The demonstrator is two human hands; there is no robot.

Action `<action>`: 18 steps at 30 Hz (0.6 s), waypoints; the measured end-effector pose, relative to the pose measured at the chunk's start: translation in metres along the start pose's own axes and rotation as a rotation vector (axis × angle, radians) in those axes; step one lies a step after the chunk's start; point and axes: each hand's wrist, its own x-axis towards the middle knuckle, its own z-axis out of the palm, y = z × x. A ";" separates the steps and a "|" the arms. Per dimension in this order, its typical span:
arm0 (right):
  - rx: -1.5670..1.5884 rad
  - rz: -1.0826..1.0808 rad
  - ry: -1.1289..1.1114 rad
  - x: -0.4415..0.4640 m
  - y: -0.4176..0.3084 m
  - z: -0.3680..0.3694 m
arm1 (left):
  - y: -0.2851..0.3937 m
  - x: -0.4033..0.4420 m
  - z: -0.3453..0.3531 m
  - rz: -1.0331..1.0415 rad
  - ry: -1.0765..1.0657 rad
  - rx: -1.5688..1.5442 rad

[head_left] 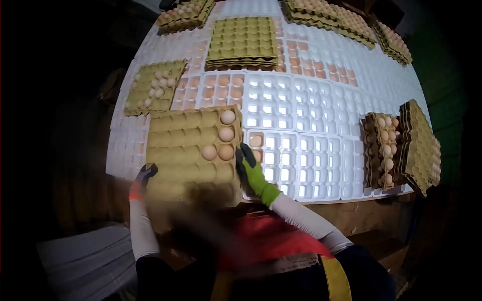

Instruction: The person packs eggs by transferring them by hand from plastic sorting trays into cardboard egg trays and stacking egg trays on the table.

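A cardboard egg tray (188, 136) is held level between my two hands at the table's near edge. Several eggs (226, 134) sit in its far right cups; the other cups I can see hold nothing. My left hand (145, 173), in a dark glove with an orange cuff, grips the tray's left edge. On the right edge is my right hand (249, 168), in a dark and green glove, its fingers along the side. A dark blur covers the tray's near part.
White plastic egg trays (316, 145) cover the table, some cups holding eggs. Stacked cardboard trays (242, 40) stand behind. Another cardboard tray with eggs (158, 83) lies left. Tilted trays with eggs (386, 150) lean at the right edge.
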 end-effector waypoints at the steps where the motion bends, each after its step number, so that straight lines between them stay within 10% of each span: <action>1: -0.828 -0.202 0.103 -0.001 -0.006 0.015 | 0.010 0.000 0.000 0.076 -0.098 0.035; 3: -1.427 -0.414 0.273 -0.011 -0.027 0.063 | 0.034 -0.003 0.017 0.157 -0.200 0.048; 6: -2.046 -0.735 0.001 -0.020 -0.048 0.145 | 0.117 -0.061 0.097 0.974 0.240 0.782; 7: -2.229 -0.679 -0.036 -0.016 -0.047 0.158 | 0.125 -0.071 0.131 0.864 0.072 0.484; 9: -2.415 -0.619 -0.064 -0.014 -0.042 0.162 | 0.136 -0.068 0.176 1.155 -0.217 0.897; 14: -1.313 -0.339 0.086 -0.001 -0.056 0.140 | 0.131 -0.057 0.210 1.016 -0.319 1.266; 16: -1.738 -0.613 -0.113 0.010 -0.064 0.160 | 0.127 -0.056 0.202 0.918 -0.349 0.920; 18: -2.355 -0.425 0.001 0.026 -0.057 0.168 | 0.130 -0.049 0.201 0.502 -0.442 0.161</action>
